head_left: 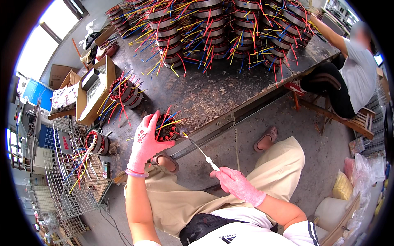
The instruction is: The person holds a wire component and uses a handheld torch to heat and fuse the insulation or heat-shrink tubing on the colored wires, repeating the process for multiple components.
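Note:
My left hand (143,142), in a pink knit glove, grips the side of a motor stator (167,132) at the table's near edge, thumb and fingers spread around it. Red, yellow and blue wires stick out of its top. My right hand (238,184), also gloved in pink, is closed on a soldering iron (211,161) with a white handle. The iron's thin shaft points up and left, its tip close to a wire end beside the stator. Whether tip and wire touch, I cannot tell.
Tall stacks of wired stators (209,30) fill the table's far side. More stators stand left, one stack (127,94) beside a cardboard box (96,92) and a single one (97,143). A wire rack (74,180) is at left. Another person (353,74) sits at far right.

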Available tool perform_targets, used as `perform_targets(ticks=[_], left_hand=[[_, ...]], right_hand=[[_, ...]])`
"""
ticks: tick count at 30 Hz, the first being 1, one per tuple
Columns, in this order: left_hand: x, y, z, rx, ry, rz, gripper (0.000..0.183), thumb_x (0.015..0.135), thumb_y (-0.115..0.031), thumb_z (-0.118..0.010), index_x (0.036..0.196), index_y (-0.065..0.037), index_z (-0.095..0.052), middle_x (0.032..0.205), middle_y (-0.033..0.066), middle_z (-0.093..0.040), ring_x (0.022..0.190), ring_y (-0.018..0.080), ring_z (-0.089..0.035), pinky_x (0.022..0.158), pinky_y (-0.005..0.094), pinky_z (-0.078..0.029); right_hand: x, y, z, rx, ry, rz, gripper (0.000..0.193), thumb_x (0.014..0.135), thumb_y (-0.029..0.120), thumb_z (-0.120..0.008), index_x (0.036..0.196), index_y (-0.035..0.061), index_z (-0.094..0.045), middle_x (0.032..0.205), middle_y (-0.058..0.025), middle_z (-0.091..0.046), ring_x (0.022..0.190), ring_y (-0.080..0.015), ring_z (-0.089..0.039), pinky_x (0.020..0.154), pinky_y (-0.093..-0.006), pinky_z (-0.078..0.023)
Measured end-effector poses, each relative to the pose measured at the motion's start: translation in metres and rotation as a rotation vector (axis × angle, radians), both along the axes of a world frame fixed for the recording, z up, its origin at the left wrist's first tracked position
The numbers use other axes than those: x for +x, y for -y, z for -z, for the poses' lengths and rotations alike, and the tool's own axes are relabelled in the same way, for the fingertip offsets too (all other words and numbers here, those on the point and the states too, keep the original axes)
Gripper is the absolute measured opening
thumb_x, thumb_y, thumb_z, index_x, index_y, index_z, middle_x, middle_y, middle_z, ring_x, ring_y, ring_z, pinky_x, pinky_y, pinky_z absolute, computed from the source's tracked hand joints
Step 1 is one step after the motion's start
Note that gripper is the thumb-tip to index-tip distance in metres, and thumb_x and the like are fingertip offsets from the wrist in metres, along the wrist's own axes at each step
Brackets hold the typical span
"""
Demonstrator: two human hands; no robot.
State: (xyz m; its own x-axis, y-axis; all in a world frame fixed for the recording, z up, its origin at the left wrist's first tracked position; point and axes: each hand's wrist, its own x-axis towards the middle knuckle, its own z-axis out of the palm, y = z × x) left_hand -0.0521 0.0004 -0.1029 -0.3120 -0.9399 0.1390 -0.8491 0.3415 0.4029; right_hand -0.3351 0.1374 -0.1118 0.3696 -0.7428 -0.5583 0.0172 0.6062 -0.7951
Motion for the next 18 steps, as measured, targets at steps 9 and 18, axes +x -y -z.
perform_targets(ticks=[9,18], left_hand=[[0.006,0.000,-0.001,0.020,-0.011,0.099,0.100,0.055,-0.023,-0.087,0.143,-0.002,-0.042,0.138,0.0195,-0.047,0.127,0.0373,-0.046,0.108,0.0420,-0.038],[0.001,-0.002,-0.008,0.022,-0.032,0.132,0.099,0.051,-0.022,-0.087,0.139,-0.004,-0.046,0.136,0.0177,-0.049,0.126,0.0394,-0.044,0.108,0.0452,-0.038]], right_hand=[[0.000,0.001,-0.002,0.006,-0.014,0.053,0.027,0.102,0.020,-0.046,0.109,0.0004,-0.063,0.061,0.0044,-0.042,0.052,-0.0046,-0.039,0.047,-0.0230,-0.032],[0.003,0.001,0.005,-0.029,0.032,0.063,0.035,0.104,0.032,-0.046,0.115,0.0034,-0.062,0.055,0.0054,-0.041,0.046,-0.0029,-0.032,0.044,-0.0225,-0.024]])
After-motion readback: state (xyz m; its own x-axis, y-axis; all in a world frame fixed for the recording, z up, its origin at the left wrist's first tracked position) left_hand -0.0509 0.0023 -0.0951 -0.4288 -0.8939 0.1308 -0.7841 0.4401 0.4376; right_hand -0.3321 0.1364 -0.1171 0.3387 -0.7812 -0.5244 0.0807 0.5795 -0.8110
